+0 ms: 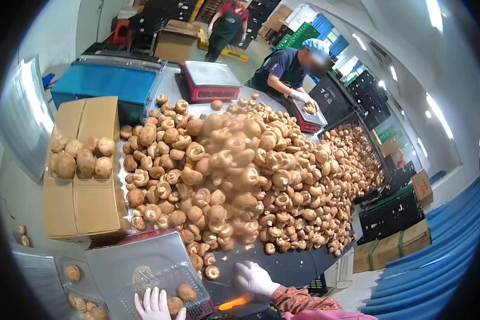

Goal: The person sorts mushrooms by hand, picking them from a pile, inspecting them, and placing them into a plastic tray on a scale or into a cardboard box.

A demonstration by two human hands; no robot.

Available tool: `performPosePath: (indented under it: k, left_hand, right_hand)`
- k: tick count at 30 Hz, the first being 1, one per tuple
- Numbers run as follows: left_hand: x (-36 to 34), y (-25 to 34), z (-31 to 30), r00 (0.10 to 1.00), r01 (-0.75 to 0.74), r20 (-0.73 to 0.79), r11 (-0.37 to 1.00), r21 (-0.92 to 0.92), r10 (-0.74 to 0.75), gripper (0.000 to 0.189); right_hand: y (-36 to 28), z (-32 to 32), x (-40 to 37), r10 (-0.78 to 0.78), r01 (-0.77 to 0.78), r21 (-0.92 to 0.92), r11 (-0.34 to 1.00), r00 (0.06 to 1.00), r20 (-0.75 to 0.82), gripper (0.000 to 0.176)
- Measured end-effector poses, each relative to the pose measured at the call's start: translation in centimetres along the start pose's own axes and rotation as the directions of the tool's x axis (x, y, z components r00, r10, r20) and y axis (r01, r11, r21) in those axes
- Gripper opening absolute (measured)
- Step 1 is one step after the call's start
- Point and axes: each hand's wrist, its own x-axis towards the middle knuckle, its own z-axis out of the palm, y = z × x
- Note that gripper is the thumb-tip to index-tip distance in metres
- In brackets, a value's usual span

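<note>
My left hand (153, 305), in a white glove, lies with fingers spread over a clear plastic tray (127, 298) on a scale (136, 258) at the lower left. Two brown shiitake mushrooms (186, 292) sit beside its fingers in the tray. My right hand (255, 278), also gloved, hovers by the near edge of a large shiitake pile (282, 197), with nothing visible in it and its fingers partly apart. Between the hands, an orange-handled tool (234, 302) lies at the table's near side.
A cardboard box (82, 205) with several mushrooms in a clear pack on top stands at left. Beyond the pile are a red-based scale (210, 80) and a co-worker (288, 69) handling mushrooms at another scale (309, 118). Another person (229, 26) stands farther back. Blue curtain (432, 256) hangs at right.
</note>
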Motion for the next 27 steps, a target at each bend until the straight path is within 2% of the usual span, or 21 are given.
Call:
performPosePath:
  k: [3,4,6,9,12,13,14,15,16,17,18,19,20,21,23,24,25,27]
  left_hand:
    - [-0.1,0.7,-1.2,1.0,-0.012,0.013,0.999,0.038,0.012,0.073]
    - [-0.2,1.0,-1.7,1.0,-0.016,0.0,0.998,0.059,0.016,0.074]
    - [-0.5,1.8,-2.7,1.0,0.006,-0.031,0.998,0.065,-0.004,0.077]
    - [-1.4,3.2,-3.4,0.982,-0.007,-0.188,0.999,-0.032,0.001,0.064]
    - [-1.5,6.2,-4.1,0.976,-0.016,-0.21,0.947,-0.321,-0.054,0.055]
    - [-1.6,7.2,-3.9,0.984,0.053,-0.116,0.852,-0.52,-0.132,0.05]
    - [-1.4,8.4,-4.1,0.986,0.146,0.053,0.652,-0.744,-0.16,0.049]
    - [-1.0,9.3,-4.2,0.965,0.259,0.223,0.39,-0.884,-0.137,0.047]
    - [-0.4,9.7,-2.7,0.97,0.243,0.225,0.268,-0.932,-0.096,0.041]
    - [0.2,10.0,-1.1,0.973,0.229,0.223,0.141,-0.963,-0.057,0.037]
    - [1.0,12.0,-1.5,0.963,0.267,0.26,0.134,-0.954,-0.065,0.029]
    - [1.4,12.2,-0.3,0.937,0.35,0.347,0.064,-0.935,-0.042,0.032]
    - [1.8,12.7,0.4,0.923,0.384,0.384,-0.002,-0.923,-0.024,0.036]
    - [2.0,13.4,1.0,0.907,0.421,0.422,-0.067,-0.905,-0.004,0.04]
    - [1.6,14.7,2.3,0.897,0.429,0.441,-0.23,-0.874,-0.003,0.045]
    - [1.3,16.0,2.1,0.904,0.402,0.425,-0.25,-0.881,-0.041,0.042]
    - [0.8,15.3,3.2,0.913,0.401,0.4,-0.009,-0.916,-0.075,0.039]
    - [-0.2,15.5,4.3,0.918,0.379,0.392,-0.153,-0.913,-0.064,0.038]
  right_hand:
    - [1.7,0.9,-0.7,-0.048,0.046,0.089,0.995,0.999,0.013,0.051]
    - [0.8,-0.6,-1.2,0.004,-0.005,0.189,0.982,1.0,0.006,0.057]
    - [0.8,-0.9,-2.1,0.11,-0.066,0.349,0.935,0.988,-0.107,0.062]
    - [0.6,-2.3,-3.1,0.188,-0.051,0.523,0.851,0.959,-0.211,0.072]
    - [-0.1,-4.2,-4.0,0.182,0.033,0.597,0.802,0.938,-0.296,0.074]
    - [-0.4,-4.8,-4.4,0.151,0.101,0.611,0.785,0.926,-0.347,0.072]
    - [-0.7,-5.2,-4.7,0.119,0.169,0.62,0.766,0.911,-0.395,0.07]
    - [-1.2,-5.8,-5.1,0.087,0.236,0.623,0.746,0.893,-0.442,0.069]
    - [-2.3,-6.5,-5.8,0.125,0.274,0.757,0.594,0.897,-0.423,0.066]
    - [-2.9,-6.9,-6.0,0.086,0.331,0.772,0.543,0.892,-0.443,0.065]
    - [-3.3,-7.0,-6.3,0.05,0.383,0.785,0.487,0.885,-0.463,0.064]
    - [-3.5,-7.3,-6.4,0.017,0.433,0.792,0.43,0.874,-0.486,0.063]
    - [-3.5,-7.5,-6.6,-0.078,0.51,0.602,0.614,0.799,-0.597,0.064]
    - [-3.8,-7.6,-6.8,-0.141,0.578,0.576,0.577,0.766,-0.627,0.065]
    - [-4.3,-7.7,-7.6,-0.259,0.649,0.485,0.586,0.717,-0.647,0.065]
    - [-4.4,-7.1,-7.9,-0.28,0.661,0.454,0.597,0.702,-0.654,0.065]
    - [-4.4,-6.7,-8.0,-0.299,0.679,0.399,0.616,0.67,-0.679,0.065]
    - [-4.7,-6.9,-9.1,-0.284,0.66,0.369,0.655,0.667,-0.689,0.065]
